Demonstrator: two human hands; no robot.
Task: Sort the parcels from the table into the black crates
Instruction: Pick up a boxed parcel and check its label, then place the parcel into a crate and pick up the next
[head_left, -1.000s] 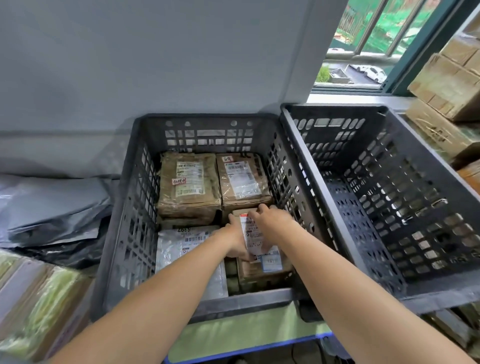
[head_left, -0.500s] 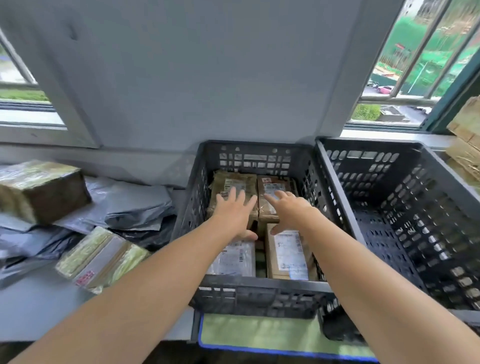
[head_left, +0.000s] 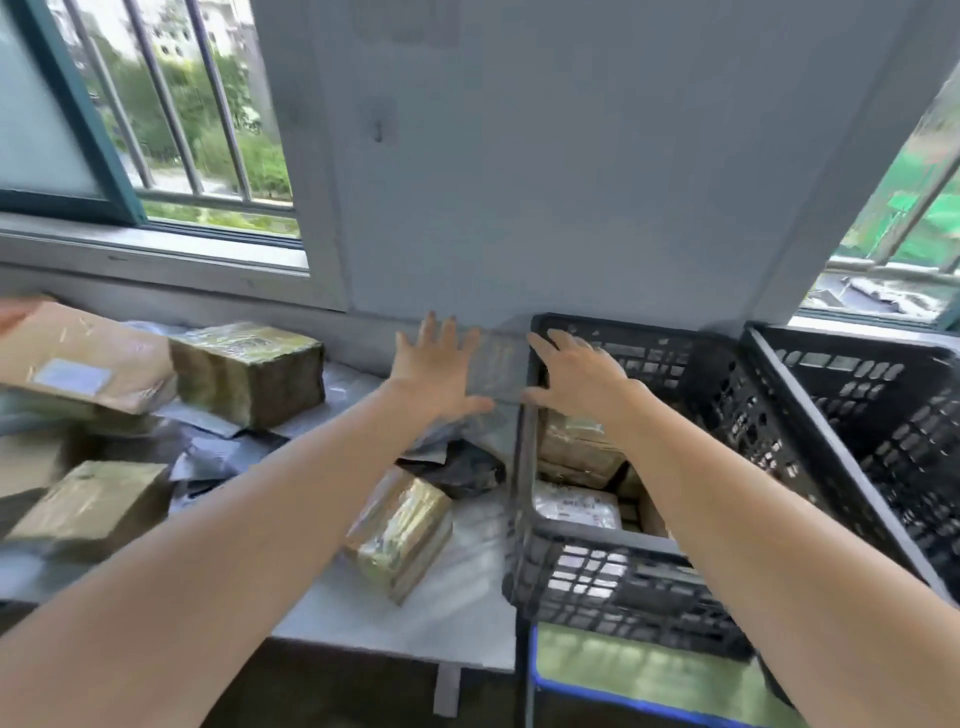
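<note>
— How are the hands?
— Both arms stretch forward. The left hand (head_left: 436, 371) is flat, fingers spread, above the table (head_left: 467, 597). The right hand (head_left: 576, 376) is flat over the black crate (head_left: 525, 467) rim. Neither holds anything.
— The parcels (head_left: 248, 378)?
— Some on the table, some in that crate.

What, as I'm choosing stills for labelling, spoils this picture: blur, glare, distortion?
Head view: motion blur smears the left-edge parcels and the front wall of the near crate; head view: the wide lens slants the left window frame outward; head view: shiny tape on the nearest parcel glints in the daylight.
</note>
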